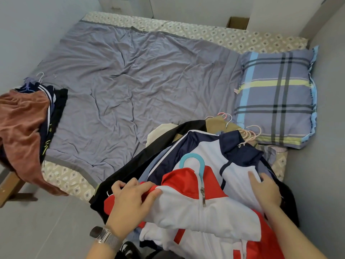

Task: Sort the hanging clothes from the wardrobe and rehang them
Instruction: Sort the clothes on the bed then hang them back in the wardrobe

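Bed's near edge [61, 181]: left hand [130, 199] pinching red-and-white jacket [201, 212], right hand [265, 189] flat, fingers relaxed, on it.

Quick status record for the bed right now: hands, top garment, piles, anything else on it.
left hand: grips the shoulder of the red and white jacket
right hand: open, fingers resting on the navy and white jacket
hanger: blue, hook sticking out of the red jacket's collar
near pile: jackets on hangers, beside the plaid pillow
far pile: rust cloth over dark clothes, left edge of bed
cover: grey quilt, wrinkled
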`<state>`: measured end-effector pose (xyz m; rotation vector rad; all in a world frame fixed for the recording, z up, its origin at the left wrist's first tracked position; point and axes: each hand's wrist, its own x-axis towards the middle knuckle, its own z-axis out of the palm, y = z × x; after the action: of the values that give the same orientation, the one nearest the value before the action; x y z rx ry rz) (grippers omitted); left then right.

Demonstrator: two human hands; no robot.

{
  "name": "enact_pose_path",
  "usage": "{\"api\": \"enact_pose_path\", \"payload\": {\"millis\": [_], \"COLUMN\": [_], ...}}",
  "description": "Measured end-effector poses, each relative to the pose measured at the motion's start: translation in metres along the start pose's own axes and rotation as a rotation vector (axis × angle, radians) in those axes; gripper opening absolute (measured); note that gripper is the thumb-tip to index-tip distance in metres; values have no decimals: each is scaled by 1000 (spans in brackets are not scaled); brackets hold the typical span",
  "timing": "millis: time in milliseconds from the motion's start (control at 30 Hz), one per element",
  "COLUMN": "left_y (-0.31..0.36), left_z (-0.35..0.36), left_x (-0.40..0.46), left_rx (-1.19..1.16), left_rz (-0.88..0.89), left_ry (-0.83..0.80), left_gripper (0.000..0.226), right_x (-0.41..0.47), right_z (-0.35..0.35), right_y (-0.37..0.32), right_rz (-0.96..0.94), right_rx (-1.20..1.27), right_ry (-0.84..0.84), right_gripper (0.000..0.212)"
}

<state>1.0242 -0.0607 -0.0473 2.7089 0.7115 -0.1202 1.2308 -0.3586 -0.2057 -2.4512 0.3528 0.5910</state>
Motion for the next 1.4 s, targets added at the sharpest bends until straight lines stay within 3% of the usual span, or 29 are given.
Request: {"api": "enact_pose_path", "payload": {"millis": [133,200,433,667,833,967,1033,1100,1200,1300,1400], "left_y": [0,-1,-14,-52,-138,-238,-295,-351,-422,-472,-486], "left_z": [-7,-14,-39,-74,-107,-145,-166,-193,-235,-259,-248], "left_x": [-2,-4,-18,-32,-89,-153,-192,-232,-289,-345,-405], "left_rx": [-25,-48,-127,-171,-303,-314,-325,-328,-260,-255,-350], "left_rz": [17,31,26,120,75,-55,-152,-237,-262,-313,-597], "left_ry": [-28,-33,18,66,172,276,354,430,526,674,930], "left_gripper": [45,39,53,63,59,50,48,41,37,21,34], "right_x": [-39,-54,-113,-232,-330,-428,-474,-520,-593,-658,-718], "right_z": [7,-3,-56,-36,-11,40,82,125,178,217,257], "right_y": [-8,-16,-78,-126,-155,-201,-224,-245,-272,-290,-300], "right_rz": [-54,-115,-431,-583,-580,-542,-637,-764,-908,-1017,-1117], "right_rx": [142,168,109,75,169,114,-101,-257,-263,-206,-170], "right_ry": [-154,-151,-85,-161,-322,-685,-810,-858,-980,-1044,-1136], "right_gripper": [36,44,57,54,62,52,51,37,22,27,37]}}
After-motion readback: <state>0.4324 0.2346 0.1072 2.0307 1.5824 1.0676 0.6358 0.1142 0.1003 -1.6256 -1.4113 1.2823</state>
